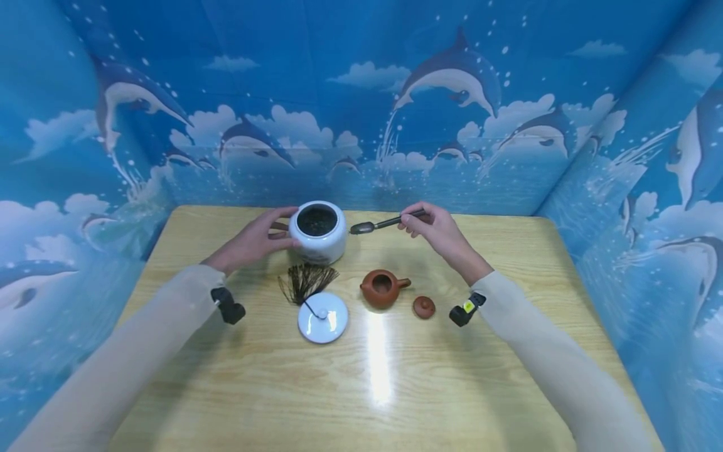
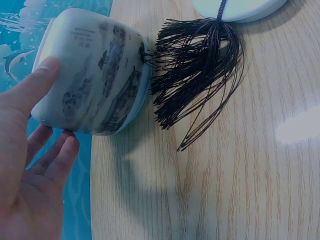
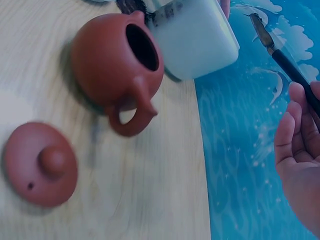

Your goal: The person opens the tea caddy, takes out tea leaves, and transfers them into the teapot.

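While the left hand (image 1: 255, 238) grips the jar (image 1: 319, 248), the right hand (image 1: 439, 233) pinches a scoop (image 1: 388, 222); scooping seems underway, next needing level carrying

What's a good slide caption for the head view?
Left hand grips a white jar; right hand holds a small scoop beside it, an open brown teapot nearby.

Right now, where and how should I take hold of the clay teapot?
Probably best by its loop handle, coming from the right: the clay teapot stands upright with the handle jutting right and the spout pointing left, so that loop should be easy to pinch. Your right hand is nearest, but it holds the scoop.
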A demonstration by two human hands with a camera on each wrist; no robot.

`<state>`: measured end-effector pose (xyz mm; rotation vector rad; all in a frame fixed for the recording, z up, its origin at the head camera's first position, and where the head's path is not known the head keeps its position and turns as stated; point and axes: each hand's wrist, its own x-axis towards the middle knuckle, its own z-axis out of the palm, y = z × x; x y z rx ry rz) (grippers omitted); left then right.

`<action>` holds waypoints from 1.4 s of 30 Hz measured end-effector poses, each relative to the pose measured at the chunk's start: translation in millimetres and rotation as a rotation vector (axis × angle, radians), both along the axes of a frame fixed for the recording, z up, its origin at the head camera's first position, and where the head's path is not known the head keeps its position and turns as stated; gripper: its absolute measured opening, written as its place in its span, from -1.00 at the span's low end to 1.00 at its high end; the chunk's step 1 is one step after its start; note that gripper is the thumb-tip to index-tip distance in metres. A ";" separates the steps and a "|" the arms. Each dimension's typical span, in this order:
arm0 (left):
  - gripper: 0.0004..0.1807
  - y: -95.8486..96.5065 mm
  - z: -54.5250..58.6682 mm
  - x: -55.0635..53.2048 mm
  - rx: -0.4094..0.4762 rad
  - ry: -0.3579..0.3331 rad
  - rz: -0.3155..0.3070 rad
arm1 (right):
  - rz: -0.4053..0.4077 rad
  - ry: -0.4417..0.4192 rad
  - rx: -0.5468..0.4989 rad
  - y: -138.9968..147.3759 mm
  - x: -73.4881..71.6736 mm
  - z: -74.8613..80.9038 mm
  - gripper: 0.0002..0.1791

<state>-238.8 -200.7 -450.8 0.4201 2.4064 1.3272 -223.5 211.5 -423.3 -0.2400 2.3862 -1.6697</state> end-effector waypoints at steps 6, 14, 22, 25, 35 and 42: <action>-0.01 0.3 -1.1 -0.8 -0.006 -0.011 0.008 | -0.020 -0.012 0.038 19.8 13.4 -4.6 -0.55; -0.01 1.1 -0.7 -1.1 -0.013 -0.014 0.011 | -0.037 -0.023 0.034 39.5 29.0 -12.6 -0.57; -0.01 0.6 -0.6 -0.1 -0.003 -0.020 0.012 | -0.019 -0.052 0.051 45.6 39.1 -28.3 -0.63; -0.02 0.6 -0.7 0.6 -0.005 -0.017 0.013 | -0.001 -0.052 0.044 45.4 42.5 -34.3 -0.66; -0.02 0.3 0.8 1.4 -0.004 -0.007 0.015 | 0.029 -0.048 0.056 46.5 48.5 -44.9 -0.65; 0.00 0.7 -1.9 0.0 -0.021 -0.003 0.018 | 0.043 -0.019 0.084 45.5 50.5 -46.7 -0.71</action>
